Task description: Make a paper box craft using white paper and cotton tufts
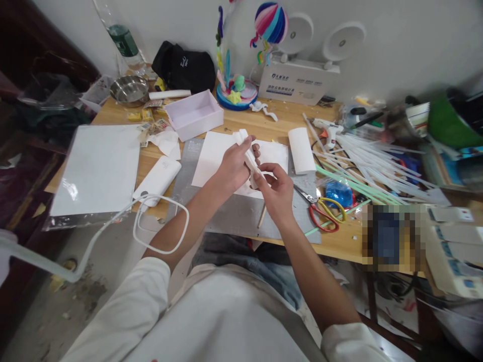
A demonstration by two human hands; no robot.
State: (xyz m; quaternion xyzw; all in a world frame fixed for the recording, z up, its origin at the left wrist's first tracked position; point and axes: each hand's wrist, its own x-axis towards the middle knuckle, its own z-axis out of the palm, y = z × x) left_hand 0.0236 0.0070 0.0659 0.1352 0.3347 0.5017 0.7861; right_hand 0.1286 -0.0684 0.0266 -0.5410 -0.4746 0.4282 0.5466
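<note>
A white, narrow, folded strip (249,160), perhaps paper or foam, slants between my hands above the desk. My left hand (234,165) is closed around its upper part, with the thumb lying along it. At its lower end, the fingers of my right hand (278,192) pinch the strip. Beneath both hands, white paper sheets (209,160) lie on a grey cutting mat (222,216). A thin wooden stick (261,216) rests on the mat below my right hand. To the right are scissors (327,213) with red and yellow handles, and a curved white piece (302,150).
A pink box (194,114), a metal bowl (129,91) and a balloon craft (237,95) stand at the back. At right lie a glue gun (332,134) and many white sticks (377,158). A white power bank (158,178) with a looped cable is at left.
</note>
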